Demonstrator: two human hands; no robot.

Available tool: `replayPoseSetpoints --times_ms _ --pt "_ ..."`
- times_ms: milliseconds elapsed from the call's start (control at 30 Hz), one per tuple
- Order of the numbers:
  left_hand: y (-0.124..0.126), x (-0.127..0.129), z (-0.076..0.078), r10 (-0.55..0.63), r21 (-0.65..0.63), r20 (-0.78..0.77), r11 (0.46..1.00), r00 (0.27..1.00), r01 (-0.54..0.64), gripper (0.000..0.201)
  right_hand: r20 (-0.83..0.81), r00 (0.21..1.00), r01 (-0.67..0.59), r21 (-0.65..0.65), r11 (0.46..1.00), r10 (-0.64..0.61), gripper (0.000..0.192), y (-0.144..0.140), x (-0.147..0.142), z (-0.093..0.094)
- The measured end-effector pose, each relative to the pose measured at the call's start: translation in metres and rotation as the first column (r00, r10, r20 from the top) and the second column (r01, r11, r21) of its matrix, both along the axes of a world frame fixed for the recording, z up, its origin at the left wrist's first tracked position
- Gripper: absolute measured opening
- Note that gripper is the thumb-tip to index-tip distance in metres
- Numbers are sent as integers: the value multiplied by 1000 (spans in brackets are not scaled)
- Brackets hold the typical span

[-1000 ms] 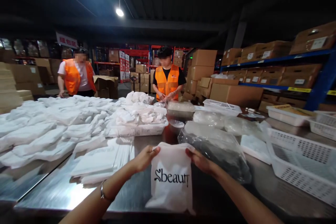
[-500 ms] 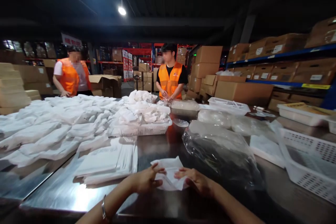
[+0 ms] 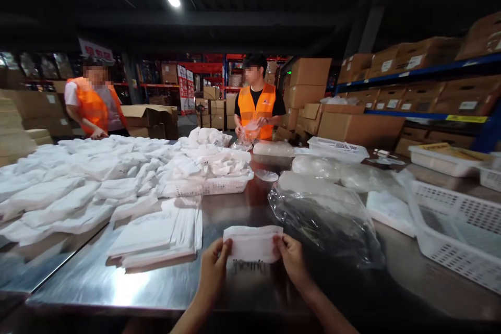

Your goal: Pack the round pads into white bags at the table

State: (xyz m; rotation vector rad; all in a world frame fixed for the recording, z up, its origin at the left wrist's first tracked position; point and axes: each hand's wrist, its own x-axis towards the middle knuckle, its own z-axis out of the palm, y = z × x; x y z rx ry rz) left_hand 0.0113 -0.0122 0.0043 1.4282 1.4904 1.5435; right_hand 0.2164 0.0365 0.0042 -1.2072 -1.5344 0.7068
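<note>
A small white fabric-like bag (image 3: 253,244), folded into a flat rectangle, is held up over the near edge of the table. My left hand (image 3: 214,263) pinches its left end between thumb and fingers. On its right end, my right hand (image 3: 290,257) is closed the same way. Dark lettering shows along the bag's lower edge. To the left of my left hand lies a stack of flat white bags (image 3: 156,235). Beyond that, a heap of filled white bags (image 3: 94,167) covers the left side.
A white basket (image 3: 219,186) heaped with white bags stands ahead. Clear plastic bags (image 3: 324,214) lie on the metal table (image 3: 230,209), right of centre. Another white basket (image 3: 450,250) is at far right. Two people in orange vests (image 3: 257,107) (image 3: 94,107) stand across the table.
My hands have gone from lying spread over the crumpled bag to pinching its two ends. The bag is now flatter and stretched between them. The far central person's hands have risen with clear plastic.
</note>
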Motion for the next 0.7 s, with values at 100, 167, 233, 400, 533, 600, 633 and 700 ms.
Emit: replayPoseSetpoints --times_ms 100,167,233,400,533,600,633,700 --pt "1 7 -3 144 -15 31 990 989 -143 70 67 989 130 29 991 -132 74 1 -10 -2" --pt "1 9 -6 202 -8 -23 979 979 -202 65 108 974 192 53 980 -197 73 -1 -15 -5" --pt "-1 8 -11 260 -4 -137 965 956 -263 55 183 951 240 77 968 -250 73 -6 -17 -9" --pt "-8 6 -22 295 -49 -441 935 848 -351 34 555 735 320 223 921 -390 84 -18 -15 -19" --pt "-13 6 -24 275 -78 -559 922 782 -380 32 631 643 305 308 901 -434 85 -20 -12 -24" --pt "-15 7 -22 261 -100 -590 916 764 -389 32 643 621 295 337 894 -448 84 -20 -12 -26" --pt "-16 7 -20 249 -116 -602 912 758 -392 32 649 613 291 345 892 -451 84 -20 -12 -26" --pt "-18 7 -17 228 -153 -629 901 743 -407 32 666 598 281 346 895 -445 82 -20 -11 -27"
